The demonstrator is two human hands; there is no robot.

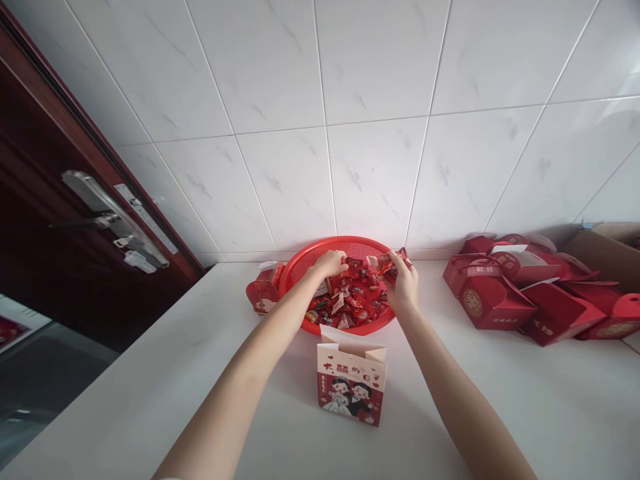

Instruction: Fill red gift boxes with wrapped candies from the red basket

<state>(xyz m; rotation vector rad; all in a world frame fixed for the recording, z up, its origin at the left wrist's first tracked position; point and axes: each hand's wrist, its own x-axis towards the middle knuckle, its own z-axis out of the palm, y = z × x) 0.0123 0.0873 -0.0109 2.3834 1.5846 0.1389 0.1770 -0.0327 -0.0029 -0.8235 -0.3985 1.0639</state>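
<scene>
A round red plastic basket (295, 267) full of wrapped candies (350, 300) stands against the tiled wall. My left hand (330, 265) reaches over the basket's left side, fingers curled down at the candies; what they pinch, if anything, is hidden. At the right rim my right hand (404, 283) is closed on red-wrapped candies (386, 265), with a wrapper end showing above the fingers. Nearer to me a cardboard gift box (351, 385), printed with a cartoon bride and groom, stands upright with its top flaps open. Neither hand touches it.
Several red gift boxes (493, 300) are heaped on the right of the white table (210, 373), with a brown carton (607, 257) behind them. Another red box (263, 288) stands at the basket's left. A dark red door (55, 220) with a metal handle is at far left.
</scene>
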